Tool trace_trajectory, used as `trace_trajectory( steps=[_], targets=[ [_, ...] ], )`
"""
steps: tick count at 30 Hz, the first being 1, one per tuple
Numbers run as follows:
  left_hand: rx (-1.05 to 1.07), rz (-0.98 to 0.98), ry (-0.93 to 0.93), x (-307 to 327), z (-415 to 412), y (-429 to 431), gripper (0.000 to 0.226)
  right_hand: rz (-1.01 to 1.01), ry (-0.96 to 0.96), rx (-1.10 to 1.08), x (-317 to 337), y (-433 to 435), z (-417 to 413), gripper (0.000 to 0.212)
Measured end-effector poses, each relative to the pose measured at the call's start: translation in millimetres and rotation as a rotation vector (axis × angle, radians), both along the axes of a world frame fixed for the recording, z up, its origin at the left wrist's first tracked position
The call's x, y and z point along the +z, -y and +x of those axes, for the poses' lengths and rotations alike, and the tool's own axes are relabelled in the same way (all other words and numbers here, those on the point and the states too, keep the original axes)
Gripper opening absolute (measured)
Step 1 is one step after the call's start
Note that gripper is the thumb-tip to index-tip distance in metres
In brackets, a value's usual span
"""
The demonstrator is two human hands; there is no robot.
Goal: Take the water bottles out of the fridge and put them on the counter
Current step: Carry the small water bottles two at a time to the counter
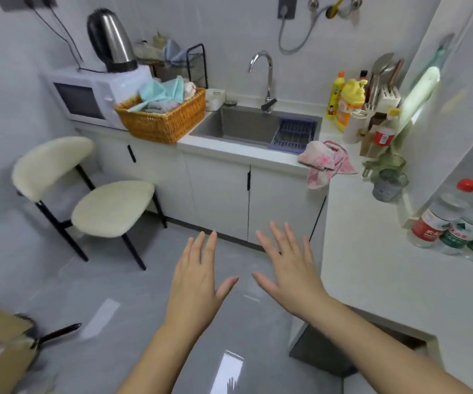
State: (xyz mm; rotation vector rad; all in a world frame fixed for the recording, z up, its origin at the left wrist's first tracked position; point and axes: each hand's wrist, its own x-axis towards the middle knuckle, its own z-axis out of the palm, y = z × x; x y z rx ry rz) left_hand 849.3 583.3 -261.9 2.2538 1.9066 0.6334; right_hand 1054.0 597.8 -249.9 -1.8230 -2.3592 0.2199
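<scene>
My left grip (198,275) and right grip (289,270) spread wide, holding nothing. At least three water bottles (431,226) stand on the desk (371,268).

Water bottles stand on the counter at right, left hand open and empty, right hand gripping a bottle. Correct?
No. The head view shows the right hand open too, fingers spread, holding nothing, apart from the water bottles. The bottles do stand on the counter, and the left hand is open and empty.
</scene>
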Motion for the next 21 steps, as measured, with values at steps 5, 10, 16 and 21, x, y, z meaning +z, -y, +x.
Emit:
trace_trajectory(
  steps=[5,10,16,21],
  targets=[
    [0.165,0.073,0.019,26,-98,53,0.076,0.056,-0.051,0.153,17,21,-103,0.082],
    [0.335,0.085,0.057,39,-168,99,0.073,0.088,-0.043,0.329,36,35,-186,0.076],
    [0.575,0.07,0.089,37,-222,151,0.071,0.126,-0.018,0.593,34,44,-263,0.077],
    [0.801,0.046,0.166,34,-256,192,0.069,0.111,-0.035,0.801,30,56,-323,0.075]
  ],
)
